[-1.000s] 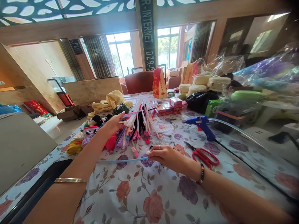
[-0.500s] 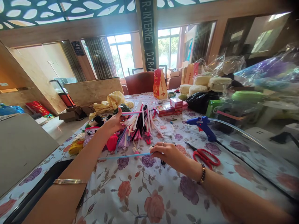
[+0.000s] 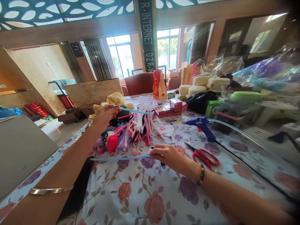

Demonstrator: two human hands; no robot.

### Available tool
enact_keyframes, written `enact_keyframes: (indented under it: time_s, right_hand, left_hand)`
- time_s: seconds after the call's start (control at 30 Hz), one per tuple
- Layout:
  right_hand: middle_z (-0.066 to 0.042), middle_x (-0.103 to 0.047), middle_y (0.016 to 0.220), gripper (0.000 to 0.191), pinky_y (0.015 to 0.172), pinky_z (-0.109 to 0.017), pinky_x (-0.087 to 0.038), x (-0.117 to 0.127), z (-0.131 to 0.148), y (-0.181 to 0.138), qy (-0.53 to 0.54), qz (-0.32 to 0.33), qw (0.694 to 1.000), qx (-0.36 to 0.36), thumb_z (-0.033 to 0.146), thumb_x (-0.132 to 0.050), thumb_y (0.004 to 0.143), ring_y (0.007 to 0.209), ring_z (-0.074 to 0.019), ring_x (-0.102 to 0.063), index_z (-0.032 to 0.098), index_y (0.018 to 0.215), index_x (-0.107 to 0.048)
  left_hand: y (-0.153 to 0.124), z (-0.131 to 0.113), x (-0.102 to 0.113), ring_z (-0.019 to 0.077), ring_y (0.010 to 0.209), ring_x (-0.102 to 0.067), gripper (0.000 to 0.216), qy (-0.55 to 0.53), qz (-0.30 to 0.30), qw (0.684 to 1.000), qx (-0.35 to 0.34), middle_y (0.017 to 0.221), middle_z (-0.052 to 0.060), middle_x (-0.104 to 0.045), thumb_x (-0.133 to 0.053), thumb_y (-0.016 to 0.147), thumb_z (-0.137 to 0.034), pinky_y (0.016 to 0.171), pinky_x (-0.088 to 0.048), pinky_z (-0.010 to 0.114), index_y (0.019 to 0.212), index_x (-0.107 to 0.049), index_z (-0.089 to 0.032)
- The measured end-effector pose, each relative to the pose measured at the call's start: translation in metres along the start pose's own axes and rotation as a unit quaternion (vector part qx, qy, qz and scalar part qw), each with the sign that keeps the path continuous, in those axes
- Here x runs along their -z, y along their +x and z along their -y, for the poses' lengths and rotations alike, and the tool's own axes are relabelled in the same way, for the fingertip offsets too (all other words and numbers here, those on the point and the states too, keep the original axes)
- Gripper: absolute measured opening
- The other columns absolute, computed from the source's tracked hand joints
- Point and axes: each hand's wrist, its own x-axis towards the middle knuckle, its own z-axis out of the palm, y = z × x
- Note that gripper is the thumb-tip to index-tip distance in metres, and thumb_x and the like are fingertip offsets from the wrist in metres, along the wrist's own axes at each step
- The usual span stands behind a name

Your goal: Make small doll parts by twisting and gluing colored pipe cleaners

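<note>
My left hand (image 3: 104, 115) is raised over a heap of pipe cleaners (image 3: 138, 126) in white, pink, purple and black, and it pinches the end of a light blue pipe cleaner (image 3: 133, 110) that stretches to the right above the heap. My right hand (image 3: 167, 155) rests on the floral tablecloth (image 3: 150, 190), its fingers closed on the end of another light blue pipe cleaner (image 3: 119, 158) that lies flat toward the left. Small knitted dolls and a red bobble (image 3: 111, 144) lie beside the heap.
Red-handled scissors (image 3: 204, 157) and a blue glue gun (image 3: 203, 126) with its black cord lie right of my right hand. Red boxes (image 3: 172, 107), a black bag (image 3: 201, 101), stacked hats (image 3: 206, 83), plastic-wrapped goods and a yellow cloth (image 3: 112, 101) crowd the far side. A dark flat object (image 3: 77, 192) lies under my left forearm.
My left hand has lifted up and to the left, drawing a light blue pipe cleaner out of the heap. My right hand has stayed put on its pipe cleaner.
</note>
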Motion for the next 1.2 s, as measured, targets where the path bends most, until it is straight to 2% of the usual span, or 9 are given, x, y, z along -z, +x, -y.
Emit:
enact_keyframes:
  time_s: [0.23,0.47,0.67,0.8,0.93,1.0,1.07,1.13,1.2]
  right_hand:
    - [-0.003,-0.066,0.085,0.017,0.066,-0.022,-0.048,0.002,0.004,0.002,0.025,-0.003,1.000,0.003,0.028,-0.051,0.090,0.069,-0.0107,-0.061,0.019,0.089,-0.065]
    - [-0.003,-0.066,0.085,0.018,0.066,-0.022,-0.048,-0.003,0.002,0.000,0.043,-0.016,0.999,-0.029,0.029,-0.051,0.090,0.070,-0.0111,-0.061,0.021,0.091,-0.067]
    - [-0.002,-0.069,0.082,0.014,0.067,-0.024,-0.049,-0.003,0.005,0.003,0.131,-0.144,0.973,-0.124,0.023,-0.057,0.085,0.072,-0.0135,-0.064,0.022,0.089,-0.070]
    - [0.000,-0.067,0.064,0.012,0.060,-0.025,-0.048,0.003,0.007,0.008,0.269,-0.226,0.897,-0.269,0.026,-0.064,0.077,0.059,-0.0128,-0.062,0.017,0.081,-0.070]
    - [-0.001,-0.068,0.067,0.029,0.067,-0.028,-0.051,0.008,0.001,0.012,0.439,-0.337,0.755,-0.351,0.033,-0.079,0.058,0.061,-0.0128,-0.064,0.014,0.078,-0.069]
    - [0.000,-0.069,0.069,0.034,0.067,-0.027,-0.051,0.010,-0.004,0.013,0.489,-0.393,0.677,-0.385,0.032,-0.083,0.050,0.063,-0.0127,-0.065,0.015,0.075,-0.068]
    - [0.001,-0.069,0.069,0.037,0.063,-0.024,-0.049,0.012,-0.008,0.014,0.515,-0.437,0.616,-0.405,0.030,-0.085,0.046,0.065,-0.0120,-0.065,0.016,0.075,-0.066]
    - [0.002,-0.068,0.069,0.038,0.058,-0.022,-0.047,0.013,-0.011,0.014,0.523,-0.465,0.579,-0.417,0.029,-0.085,0.046,0.068,-0.0121,-0.066,0.018,0.077,-0.066]
    - [0.002,-0.068,0.068,0.038,0.056,-0.023,-0.047,0.013,-0.012,0.014,0.523,-0.481,0.562,-0.424,0.028,-0.085,0.048,0.071,-0.0141,-0.067,0.018,0.079,-0.066]
  left_hand:
    - [0.001,-0.019,0.012,0.0063,0.062,-0.053,0.022,-0.034,-0.086,0.995,-0.046,0.069,-0.001,-0.066,-0.074,0.068,-0.022,0.062,-0.039,0.020,0.069,-0.053,-0.014]
    - [-0.005,0.015,0.021,0.0082,0.058,-0.051,0.019,-0.005,-0.074,0.997,0.003,0.064,0.001,-0.065,-0.074,0.064,-0.020,0.057,-0.041,0.019,0.070,-0.057,-0.014]
    - [-0.009,0.044,0.020,0.0096,0.062,-0.055,0.026,0.000,-0.067,0.998,0.013,0.070,0.004,-0.068,-0.075,0.061,-0.022,0.062,-0.043,0.020,0.071,-0.052,-0.014]
    - [-0.010,0.053,0.022,0.0125,0.067,-0.059,0.027,0.022,-0.054,0.998,0.002,0.063,0.002,-0.066,-0.076,0.061,-0.022,0.067,-0.044,0.022,0.070,-0.052,-0.015]
    - [-0.013,0.054,0.031,0.0160,0.074,-0.062,0.021,0.129,-0.022,0.990,-0.059,0.067,0.002,-0.066,-0.073,0.064,-0.026,0.073,-0.045,0.025,0.068,-0.054,-0.017]
    - [-0.017,0.054,0.037,0.0167,0.074,-0.062,0.017,0.250,-0.008,0.958,-0.138,0.073,0.002,-0.066,-0.067,0.072,-0.030,0.073,-0.044,0.026,0.070,-0.056,-0.018]
    - [-0.022,0.054,0.042,0.0177,0.076,-0.060,0.014,0.366,-0.002,0.903,-0.225,0.077,0.003,-0.066,-0.060,0.078,-0.031,0.074,-0.043,0.027,0.071,-0.057,-0.019]
    - [-0.028,0.056,0.045,0.0197,0.081,-0.060,0.013,0.441,-0.017,0.850,-0.288,0.081,0.005,-0.065,-0.055,0.082,-0.030,0.077,-0.042,0.029,0.074,-0.057,-0.019]
    - [-0.035,0.060,0.046,0.0217,0.088,-0.059,0.012,0.486,-0.054,0.813,-0.316,0.085,0.007,-0.065,-0.051,0.084,-0.029,0.078,-0.041,0.030,0.080,-0.057,-0.019]
